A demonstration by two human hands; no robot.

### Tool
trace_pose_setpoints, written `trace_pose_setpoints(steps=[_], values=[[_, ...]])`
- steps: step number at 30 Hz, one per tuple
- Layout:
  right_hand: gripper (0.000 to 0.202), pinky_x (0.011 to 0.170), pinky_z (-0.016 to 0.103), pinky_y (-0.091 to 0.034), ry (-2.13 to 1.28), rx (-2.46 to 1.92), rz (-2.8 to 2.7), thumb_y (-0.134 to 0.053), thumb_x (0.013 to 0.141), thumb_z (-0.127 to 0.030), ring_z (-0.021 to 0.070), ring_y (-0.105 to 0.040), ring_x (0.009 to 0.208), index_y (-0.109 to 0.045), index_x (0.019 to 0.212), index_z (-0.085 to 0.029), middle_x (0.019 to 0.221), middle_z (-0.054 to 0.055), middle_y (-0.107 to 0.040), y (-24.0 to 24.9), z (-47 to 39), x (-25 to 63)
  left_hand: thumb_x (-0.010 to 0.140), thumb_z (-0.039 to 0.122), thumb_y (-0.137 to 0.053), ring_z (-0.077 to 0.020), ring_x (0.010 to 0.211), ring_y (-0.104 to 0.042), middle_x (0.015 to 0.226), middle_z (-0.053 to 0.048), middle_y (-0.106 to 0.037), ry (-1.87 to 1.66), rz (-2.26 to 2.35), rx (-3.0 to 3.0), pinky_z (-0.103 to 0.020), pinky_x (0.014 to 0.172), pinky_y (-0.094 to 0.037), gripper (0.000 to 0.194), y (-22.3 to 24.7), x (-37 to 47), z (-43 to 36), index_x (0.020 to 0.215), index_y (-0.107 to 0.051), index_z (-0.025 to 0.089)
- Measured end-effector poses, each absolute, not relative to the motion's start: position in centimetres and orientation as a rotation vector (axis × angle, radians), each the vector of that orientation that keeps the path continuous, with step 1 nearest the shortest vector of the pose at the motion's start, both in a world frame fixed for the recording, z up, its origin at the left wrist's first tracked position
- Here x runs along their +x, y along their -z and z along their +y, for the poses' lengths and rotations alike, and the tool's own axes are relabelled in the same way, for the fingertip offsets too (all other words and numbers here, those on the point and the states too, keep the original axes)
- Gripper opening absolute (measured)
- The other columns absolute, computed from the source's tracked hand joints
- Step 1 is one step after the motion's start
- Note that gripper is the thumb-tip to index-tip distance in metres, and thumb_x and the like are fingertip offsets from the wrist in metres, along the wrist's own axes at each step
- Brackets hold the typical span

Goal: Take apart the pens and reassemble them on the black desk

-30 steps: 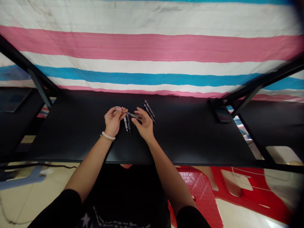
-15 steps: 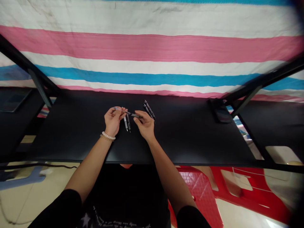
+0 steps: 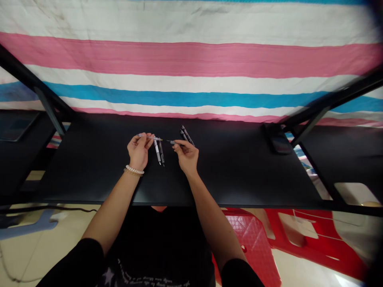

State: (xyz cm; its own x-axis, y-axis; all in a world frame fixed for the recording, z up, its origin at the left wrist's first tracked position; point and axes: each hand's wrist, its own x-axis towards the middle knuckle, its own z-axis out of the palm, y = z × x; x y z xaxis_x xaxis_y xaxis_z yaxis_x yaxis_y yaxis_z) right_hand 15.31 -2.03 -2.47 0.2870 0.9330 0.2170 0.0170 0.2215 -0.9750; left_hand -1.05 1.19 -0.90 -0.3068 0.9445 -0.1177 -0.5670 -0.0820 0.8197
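Observation:
Pinched in my left hand (image 3: 139,151) is a thin clear refill (image 3: 154,138), its right end pointing at my right hand. My right hand (image 3: 188,156) has its fingers closed on a dark pen part (image 3: 172,142), held nearly in line with the refill. Whether the two pieces touch is too small to tell. On the black table (image 3: 239,171) between my hands lie a white pen (image 3: 157,152) and a dark pen (image 3: 162,152), side by side. More dark pens (image 3: 187,135) lie just behind my right hand.
A black phone (image 3: 278,139) rests at the table's right end. Black metal bars (image 3: 49,107) rise at both sides, and a striped sheet (image 3: 191,57) hangs behind. Below the front edge stands a red stool (image 3: 254,243).
My hands have moved apart, the left one leftward and the right one rightward. More of the thin refill now shows between them, and the two pens below are less covered.

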Motion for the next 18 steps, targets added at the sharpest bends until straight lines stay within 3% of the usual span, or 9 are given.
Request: trace_pose_setpoints(steps=[8, 13, 16, 18], values=[[0.020, 0.081, 0.036, -0.062, -0.799, -1.186, -1.203, -0.072, 0.086, -0.039, 0.0210, -0.074, 0.086, -0.078, 0.096, -0.023, 0.098, 0.007, -0.078, 2.80, -2.54, 14.56, 0.069, 0.040, -0.091, -0.0204, 0.090, -0.077, 0.090, -0.007, -0.076, -1.508, 0.933, 0.657, -0.035, 0.088, -0.061, 0.039, 1.25, -0.11, 0.41, 0.085, -0.064, 0.016], [0.038, 0.060, 0.033, -0.062, -0.990, -1.197, -1.138, -0.064, 0.091, -0.054, 0.0184, -0.072, 0.062, -0.075, 0.101, -0.019, 0.077, 0.005, -0.075, 3.05, -2.52, 14.38, 0.069, 0.042, -0.090, -0.0207, 0.091, -0.077, 0.091, -0.007, -0.077, -1.505, 0.921, 0.690, -0.036, 0.088, -0.060, 0.040, 1.25, -0.15, 0.43, 0.086, -0.064, 0.017], [0.042, 0.068, 0.032, -0.063, -0.950, -1.146, -1.163, -0.067, 0.088, -0.055, 0.0185, -0.074, 0.077, -0.070, 0.113, -0.021, 0.093, 0.007, -0.076, 3.10, -2.43, 14.39, 0.068, 0.042, -0.091, -0.0204, 0.089, -0.077, 0.090, -0.006, -0.077, -1.534, 0.932, 0.671, -0.036, 0.088, -0.061, 0.041, 1.15, -0.24, 0.55, 0.086, -0.064, 0.017], [0.039, 0.070, 0.030, -0.062, -0.921, -1.127, -1.197, -0.068, 0.088, -0.054, 0.0173, -0.074, 0.079, -0.069, 0.111, -0.022, 0.097, 0.007, -0.075, 3.02, -2.41, 14.44, 0.067, 0.041, -0.092, -0.0201, 0.088, -0.077, 0.088, -0.005, -0.077, -1.559, 0.939, 0.651, -0.035, 0.086, -0.061, 0.042, 1.09, -0.29, 0.61, 0.085, -0.063, 0.017]])
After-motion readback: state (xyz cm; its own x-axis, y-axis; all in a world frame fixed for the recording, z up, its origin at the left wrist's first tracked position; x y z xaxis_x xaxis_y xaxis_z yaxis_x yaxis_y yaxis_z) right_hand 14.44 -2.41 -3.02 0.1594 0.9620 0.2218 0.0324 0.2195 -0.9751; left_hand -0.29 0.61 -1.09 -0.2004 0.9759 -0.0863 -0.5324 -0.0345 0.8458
